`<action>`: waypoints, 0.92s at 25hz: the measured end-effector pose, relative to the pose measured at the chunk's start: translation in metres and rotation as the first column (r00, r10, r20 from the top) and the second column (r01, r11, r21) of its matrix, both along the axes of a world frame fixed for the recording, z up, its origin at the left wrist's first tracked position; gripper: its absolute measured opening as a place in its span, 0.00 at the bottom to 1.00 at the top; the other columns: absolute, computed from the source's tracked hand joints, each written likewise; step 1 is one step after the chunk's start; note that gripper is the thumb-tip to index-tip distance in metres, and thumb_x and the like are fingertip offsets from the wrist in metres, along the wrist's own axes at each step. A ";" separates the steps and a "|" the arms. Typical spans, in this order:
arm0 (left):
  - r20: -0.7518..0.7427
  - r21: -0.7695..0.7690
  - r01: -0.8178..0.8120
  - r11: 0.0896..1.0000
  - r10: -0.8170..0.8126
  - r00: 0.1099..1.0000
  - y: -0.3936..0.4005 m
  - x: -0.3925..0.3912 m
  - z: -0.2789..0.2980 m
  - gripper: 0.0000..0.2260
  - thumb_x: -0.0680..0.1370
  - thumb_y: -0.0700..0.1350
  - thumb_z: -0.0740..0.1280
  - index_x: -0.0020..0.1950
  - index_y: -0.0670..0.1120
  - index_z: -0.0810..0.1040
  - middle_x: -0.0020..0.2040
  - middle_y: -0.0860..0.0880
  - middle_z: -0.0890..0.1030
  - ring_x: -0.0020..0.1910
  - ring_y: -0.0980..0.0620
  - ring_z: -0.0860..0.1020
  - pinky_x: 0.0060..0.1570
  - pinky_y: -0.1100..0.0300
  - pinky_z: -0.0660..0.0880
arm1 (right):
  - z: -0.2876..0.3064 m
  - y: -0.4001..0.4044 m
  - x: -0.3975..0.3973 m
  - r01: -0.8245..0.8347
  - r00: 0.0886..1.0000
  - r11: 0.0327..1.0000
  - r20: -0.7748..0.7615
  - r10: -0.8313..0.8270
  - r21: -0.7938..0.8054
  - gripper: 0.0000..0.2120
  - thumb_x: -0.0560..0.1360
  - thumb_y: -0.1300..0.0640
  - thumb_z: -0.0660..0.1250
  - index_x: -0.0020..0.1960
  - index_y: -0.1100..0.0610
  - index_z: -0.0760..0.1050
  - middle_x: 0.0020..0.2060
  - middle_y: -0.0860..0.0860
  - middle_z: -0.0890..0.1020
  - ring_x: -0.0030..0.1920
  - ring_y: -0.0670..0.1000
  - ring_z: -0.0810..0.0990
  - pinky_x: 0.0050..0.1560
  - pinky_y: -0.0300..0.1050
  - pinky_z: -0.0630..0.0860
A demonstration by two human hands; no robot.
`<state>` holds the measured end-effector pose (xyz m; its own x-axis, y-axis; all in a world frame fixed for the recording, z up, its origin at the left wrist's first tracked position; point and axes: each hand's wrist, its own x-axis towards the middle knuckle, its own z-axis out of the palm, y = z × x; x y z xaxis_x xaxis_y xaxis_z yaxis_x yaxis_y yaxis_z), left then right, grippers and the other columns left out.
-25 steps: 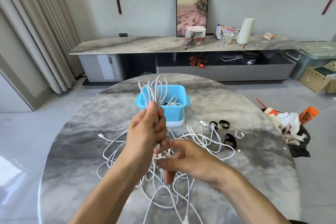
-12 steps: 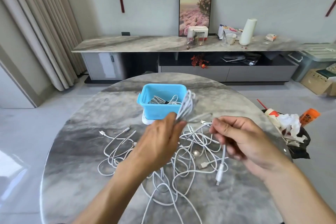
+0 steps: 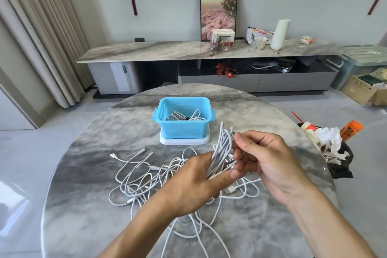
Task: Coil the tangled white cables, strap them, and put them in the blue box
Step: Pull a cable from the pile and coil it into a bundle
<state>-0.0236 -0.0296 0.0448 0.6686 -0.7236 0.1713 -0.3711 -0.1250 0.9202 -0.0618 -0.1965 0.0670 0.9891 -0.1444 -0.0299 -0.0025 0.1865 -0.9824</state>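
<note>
My left hand (image 3: 194, 184) grips a coiled bundle of white cable (image 3: 221, 148) that sticks up and to the right above the table. My right hand (image 3: 263, 159) pinches the same bundle from the right, its fingers curled round the strands. Under both hands a tangle of loose white cables (image 3: 142, 178) spreads over the round marble table (image 3: 83, 195). The blue box (image 3: 182, 125) stands on a white lid at the far middle of the table. It holds a coiled white cable with a dark strap.
A pile of crumpled paper, black plastic and an orange bottle (image 3: 333, 142) sits beyond the table's right edge. Behind the table runs a long marble sideboard (image 3: 167, 50) with a picture and small items. Curtains hang at the left.
My right hand has moved left and closed onto the coil that my left hand holds. The loose cable end it held half a second ago is no longer in it. The coil tilts further right.
</note>
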 end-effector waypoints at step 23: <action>-0.699 -0.221 0.128 0.967 -0.248 0.671 -0.011 -0.019 -0.014 0.04 0.76 0.41 0.67 0.45 0.46 0.72 0.34 0.46 0.73 0.27 0.50 0.73 0.25 0.59 0.75 | -0.017 0.020 0.008 -0.118 0.988 0.948 -0.061 0.142 0.296 0.15 0.65 0.54 0.77 0.39 0.63 0.76 0.24 0.52 0.68 0.29 0.51 0.74 0.49 0.52 0.78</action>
